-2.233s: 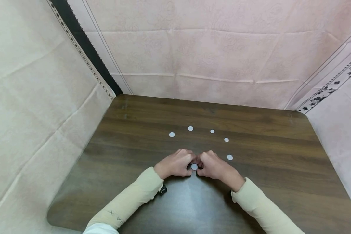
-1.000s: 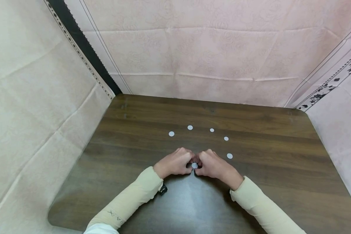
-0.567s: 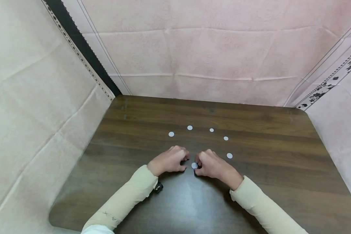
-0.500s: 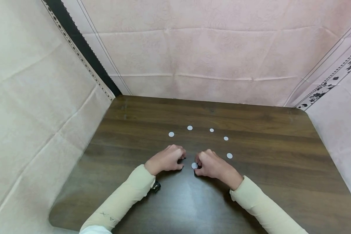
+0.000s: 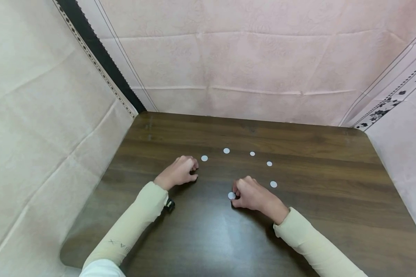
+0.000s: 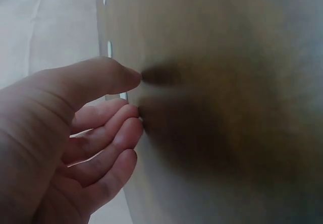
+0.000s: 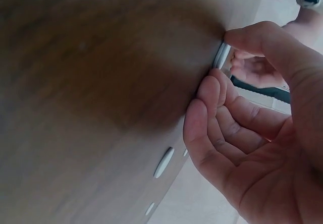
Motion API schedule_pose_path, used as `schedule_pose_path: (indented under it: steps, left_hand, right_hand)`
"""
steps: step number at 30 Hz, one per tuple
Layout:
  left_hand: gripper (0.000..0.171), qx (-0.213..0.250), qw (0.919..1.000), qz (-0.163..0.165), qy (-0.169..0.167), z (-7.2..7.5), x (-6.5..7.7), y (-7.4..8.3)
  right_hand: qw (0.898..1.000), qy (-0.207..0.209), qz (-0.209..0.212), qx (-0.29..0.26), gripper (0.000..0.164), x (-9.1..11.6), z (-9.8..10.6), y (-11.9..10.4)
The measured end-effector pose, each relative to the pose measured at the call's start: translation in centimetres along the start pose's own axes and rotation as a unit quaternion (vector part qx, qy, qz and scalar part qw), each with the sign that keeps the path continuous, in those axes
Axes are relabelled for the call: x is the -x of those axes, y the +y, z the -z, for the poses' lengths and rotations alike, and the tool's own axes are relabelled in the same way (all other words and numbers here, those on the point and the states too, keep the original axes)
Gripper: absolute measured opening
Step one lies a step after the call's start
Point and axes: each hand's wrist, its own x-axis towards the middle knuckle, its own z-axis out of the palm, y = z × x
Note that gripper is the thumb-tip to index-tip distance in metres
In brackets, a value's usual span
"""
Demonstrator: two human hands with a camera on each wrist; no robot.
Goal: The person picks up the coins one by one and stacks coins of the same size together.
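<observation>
Right wrist: fingers [image 7: 196, 120] pinch white disc [image 7: 220, 56], partly hiding left hand [image 7: 260, 73].

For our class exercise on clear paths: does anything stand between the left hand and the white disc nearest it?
Nothing visible does. In the head view, only brown tabletop shows between the left hand and that white disc.

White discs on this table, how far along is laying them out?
Done, it seems: five white discs lie in an arc on the table. In hand: a sixth disc, pinched by the right hand. Remaining, probably: releasing it and perhaps filling the gap toward the leftmost disc, near the empty left hand.
</observation>
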Motion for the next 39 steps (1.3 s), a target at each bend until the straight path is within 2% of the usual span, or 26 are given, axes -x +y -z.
schedule_pose_path:
  steps: [7, 13, 18, 25, 32, 39]
  left_hand:
    - [0.020, 0.006, 0.9998, 0.017, 0.010, 0.2, -3.7, -1.1]
    - [0.025, 0.013, 0.9991, 0.032, -0.026, 0.8, -5.9, -1.3]
    - [0.024, 0.019, 0.9968, 0.043, -0.065, 1.7, -6.6, -1.0]
    - [0.017, 0.010, 0.9949, 0.050, -0.088, 2.3, -7.5, -0.6]
    - [0.013, -0.038, 0.9955, 0.016, -0.086, 1.7, -8.3, -1.1]
    - [0.012, -0.053, 0.9949, -0.005, -0.086, 1.5, -8.5, -1.3]
  right_hand:
    - [1.000, -0.004, 0.002, -0.005, 0.013, 0.3, 0.1, 0.0]
    - [1.000, -0.005, 0.003, -0.006, 0.012, 0.3, 0.0, -0.2]
    - [1.000, -0.008, 0.005, -0.004, 0.010, 0.1, 0.0, -0.4]
    - [1.000, -0.004, 0.004, 0.003, 0.011, 0.0, 0.2, -0.4]
    - [1.000, -0.001, 0.010, 0.011, 0.010, 0.0, 0.1, -0.4]
    - [1.000, -0.001, 0.001, 0.014, 0.010, 0.0, 0.0, -0.3]
